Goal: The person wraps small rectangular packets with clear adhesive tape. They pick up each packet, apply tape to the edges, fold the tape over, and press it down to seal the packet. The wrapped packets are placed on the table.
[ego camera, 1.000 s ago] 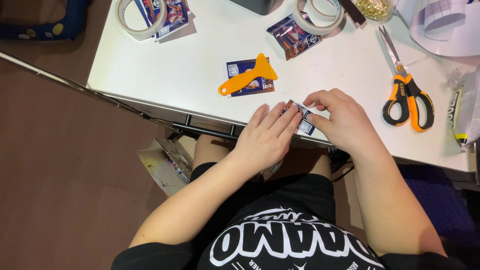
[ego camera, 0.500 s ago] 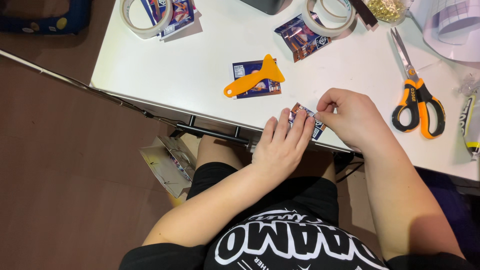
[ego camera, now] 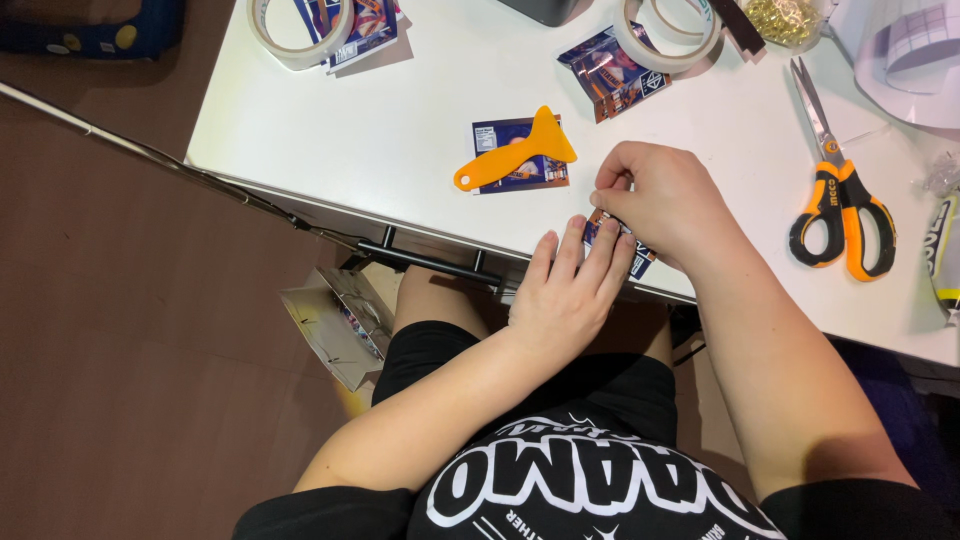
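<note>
Though mostly hidden under both hands, seemingly a small printed blue card (ego camera: 640,262).

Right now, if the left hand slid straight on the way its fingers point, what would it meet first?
The left hand points up-right across the small blue printed packet it already touches, so it would most likely meet the right hand first.

Left hand (ego camera: 572,290) lying flat, palm down, fingers (ego camera: 600,250) stretched together and pressing at near edge of white table (ego camera: 400,150). Left forearm running back from that edge toward torso, elbow bent. Right hand (ego camera: 665,200) resting on table just past left fingertips, knuckles up, fingers curled, thumb and forefinger pinching. Right forearm angling back off table edge toward right shoulder.
</note>
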